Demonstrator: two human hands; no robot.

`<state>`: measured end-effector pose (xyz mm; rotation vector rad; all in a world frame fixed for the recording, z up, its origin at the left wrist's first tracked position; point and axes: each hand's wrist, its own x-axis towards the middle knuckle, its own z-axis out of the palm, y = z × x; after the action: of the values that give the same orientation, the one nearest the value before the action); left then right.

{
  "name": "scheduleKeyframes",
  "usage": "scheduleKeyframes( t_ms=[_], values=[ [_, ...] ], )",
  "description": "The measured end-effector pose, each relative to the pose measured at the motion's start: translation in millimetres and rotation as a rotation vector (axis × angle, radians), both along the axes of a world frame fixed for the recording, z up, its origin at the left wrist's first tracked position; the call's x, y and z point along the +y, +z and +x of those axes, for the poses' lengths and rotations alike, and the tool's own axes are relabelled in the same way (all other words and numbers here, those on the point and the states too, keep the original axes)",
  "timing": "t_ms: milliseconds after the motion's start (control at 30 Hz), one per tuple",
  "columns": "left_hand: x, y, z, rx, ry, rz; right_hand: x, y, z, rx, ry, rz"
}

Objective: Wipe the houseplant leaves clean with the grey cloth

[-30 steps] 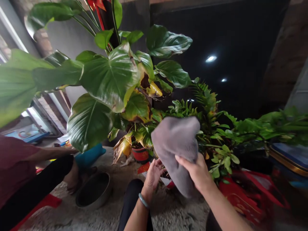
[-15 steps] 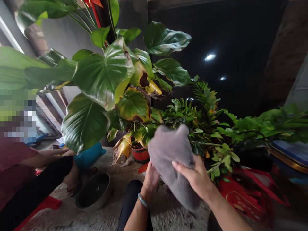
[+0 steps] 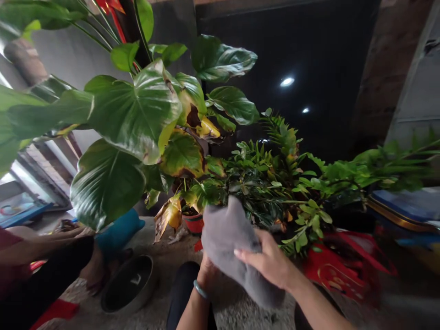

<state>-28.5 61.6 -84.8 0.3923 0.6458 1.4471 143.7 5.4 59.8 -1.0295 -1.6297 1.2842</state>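
Observation:
A grey cloth (image 3: 227,238) is held low in front of me, just below the small-leaved green plant (image 3: 275,183). My right hand (image 3: 270,263) lies over the cloth's right side with its fingers pressed on it. Behind the cloth sits my left hand (image 3: 206,270), mostly hidden, gripping it from underneath; a pale green bangle circles that wrist. A big-leaved plant (image 3: 137,114) with some yellowing leaves rises above, growing from a red pot (image 3: 192,222).
A dark metal bowl (image 3: 129,284) rests on the floor at lower left. Another person's arm and dark-trousered leg (image 3: 44,270) are at the left edge. A red stand (image 3: 340,275) is to the right, a blue object (image 3: 118,231) behind the bowl.
The cloth and both hands have come down and slightly left from in front of the foliage. My left hand, open a second ago, has closed in behind the cloth.

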Motion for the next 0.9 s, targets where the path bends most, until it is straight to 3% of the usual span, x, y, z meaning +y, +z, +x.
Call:
scheduleKeyframes(
  t_ms=[67, 133, 233, 300, 367, 433, 500, 567, 633, 733, 833, 900],
  values=[
    [1, 3.3, 3, 0.018, -0.028, 0.013, 24, 20.8, -4, 0.077, -0.108, 0.132],
    [3, 6.5, 6, 0.032, -0.080, 0.015, 44, 21.9, -11, 0.130, -0.231, 0.139],
    [4, 6.9, 6, 0.015, -0.135, -0.004, 47, -8.3, -15, 0.024, -0.224, -0.052],
    [3, 4.2, 4, 0.004, -0.125, -0.040, 29, -31.1, -10, -0.146, -0.186, -0.166],
    [2, 0.6, 2, 0.006, -0.092, -0.078, 7, -39.2, 1, -0.250, -0.173, -0.204],
    [2, -2.5, 2, 0.002, -0.070, -0.090, -4, -27.1, 13, -0.204, -0.128, -0.161],
    [4, -4.0, 3, -0.007, -0.066, -0.068, 1, -2.1, 20, -0.074, -0.085, -0.051],
    [7, -3.8, 4, -0.003, -0.075, -0.039, 18, 20.7, 20, 0.065, -0.161, 0.075],
    [9, -2.7, 5, 0.007, -0.092, -0.017, 37, 27.0, 14, 0.152, -0.298, 0.129],
    [9, -0.5, 5, 0.010, -0.127, -0.009, 46, -1.8, 2, 0.085, -0.316, -0.003],
    [5, 0.4, 3, 0.003, -0.138, -0.035, 22, -45.6, 0, -0.102, -0.212, -0.160],
    [4, -0.1, 2, -0.004, -0.147, -0.053, 3, -57.5, 8, -0.144, -0.185, -0.212]
  ],
)
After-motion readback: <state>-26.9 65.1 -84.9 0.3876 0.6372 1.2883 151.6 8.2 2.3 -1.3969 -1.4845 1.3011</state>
